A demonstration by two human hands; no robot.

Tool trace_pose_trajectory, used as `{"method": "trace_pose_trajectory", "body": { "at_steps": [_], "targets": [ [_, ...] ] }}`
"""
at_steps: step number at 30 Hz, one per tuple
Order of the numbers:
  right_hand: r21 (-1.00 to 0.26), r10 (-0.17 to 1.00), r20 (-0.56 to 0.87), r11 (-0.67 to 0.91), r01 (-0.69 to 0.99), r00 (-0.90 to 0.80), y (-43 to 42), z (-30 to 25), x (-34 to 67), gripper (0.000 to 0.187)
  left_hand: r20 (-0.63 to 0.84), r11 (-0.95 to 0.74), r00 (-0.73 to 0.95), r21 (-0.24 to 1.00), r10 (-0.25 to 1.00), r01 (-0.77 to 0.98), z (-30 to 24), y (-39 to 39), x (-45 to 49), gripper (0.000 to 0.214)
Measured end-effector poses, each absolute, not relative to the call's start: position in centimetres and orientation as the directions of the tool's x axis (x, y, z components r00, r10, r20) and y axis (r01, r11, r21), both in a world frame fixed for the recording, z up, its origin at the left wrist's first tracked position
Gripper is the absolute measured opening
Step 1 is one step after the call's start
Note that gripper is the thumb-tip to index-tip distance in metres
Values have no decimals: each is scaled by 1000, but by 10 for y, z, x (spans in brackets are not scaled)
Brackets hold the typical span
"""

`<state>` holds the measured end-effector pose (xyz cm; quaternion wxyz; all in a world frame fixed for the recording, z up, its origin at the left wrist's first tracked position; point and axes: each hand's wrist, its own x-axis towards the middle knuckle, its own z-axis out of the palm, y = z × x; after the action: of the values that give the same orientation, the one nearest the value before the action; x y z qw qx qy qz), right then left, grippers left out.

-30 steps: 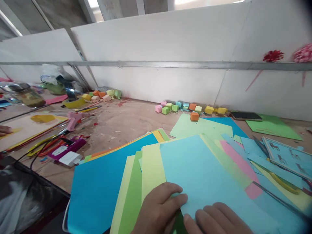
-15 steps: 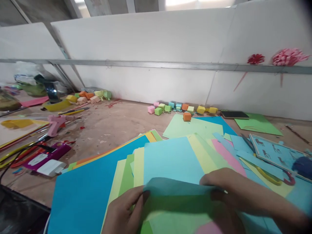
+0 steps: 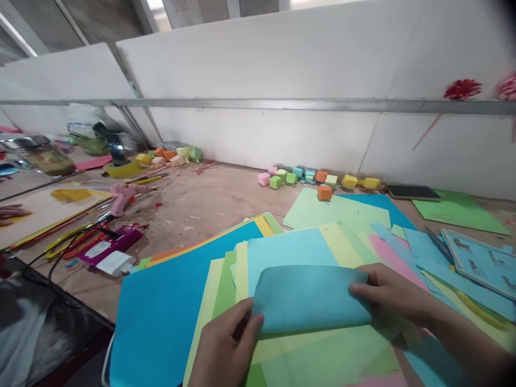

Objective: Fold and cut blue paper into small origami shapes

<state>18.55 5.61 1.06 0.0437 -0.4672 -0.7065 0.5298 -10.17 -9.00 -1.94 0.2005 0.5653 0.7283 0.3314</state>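
A light-blue sheet of paper (image 3: 310,301), bent over into a wide rectangle, is held between my two hands. My left hand (image 3: 229,338) pinches its left end between thumb and fingers. At the right end, my right hand (image 3: 382,293) grips it with the thumb on the front face. Beneath lies a spread of coloured papers: a deep-blue sheet (image 3: 161,312) to the left, a pale-blue sheet (image 3: 288,250) just behind, and green and yellow ones below. Whether the held paper rests on the stack or hovers over it, I cannot tell.
Small paper cubes (image 3: 324,192) line the wall. At left are a pink glue gun (image 3: 121,199), a purple device (image 3: 108,244) with a white plug, yellow tape (image 3: 123,169) and another person's hand (image 3: 14,214). Scissors (image 3: 479,312) and a phone (image 3: 413,192) lie on the right.
The light-blue paper has turned from a thin, edge-on curve to showing its broad face. Both hands still grip its ends. The view has swung left, bringing another person's hand into sight.
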Motion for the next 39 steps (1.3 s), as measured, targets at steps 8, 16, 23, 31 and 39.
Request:
{"method": "trace_pose_trajectory", "body": {
  "at_steps": [8, 16, 23, 31, 39],
  "targets": [
    [-576, 906, -208, 191, 795, -368, 49, -8, 175, 39, 83, 187, -385, 768, 919, 612, -30, -90, -91, 51],
    [-507, 935, -58, 274, 817, -349, 46, -16, 172, 40, 90, 154, -299, 697, 950, 700, -31, -91, -98, 42],
    [-518, 947, 13, 281, 808, -322, 45, -7, 176, 41, 135, 92, -258, 701, 957, 707, -28, -95, -95, 27],
    [-508, 958, 61, 271, 818, -280, 42, -18, 172, 35, 200, 12, -228, 726, 953, 688, -24, -96, -90, 23],
    [-238, 968, 66, 251, 938, -242, 37, -26, 167, 27, 225, -60, -131, 681, 966, 729, -29, -94, -94, 22]
  ]
}}
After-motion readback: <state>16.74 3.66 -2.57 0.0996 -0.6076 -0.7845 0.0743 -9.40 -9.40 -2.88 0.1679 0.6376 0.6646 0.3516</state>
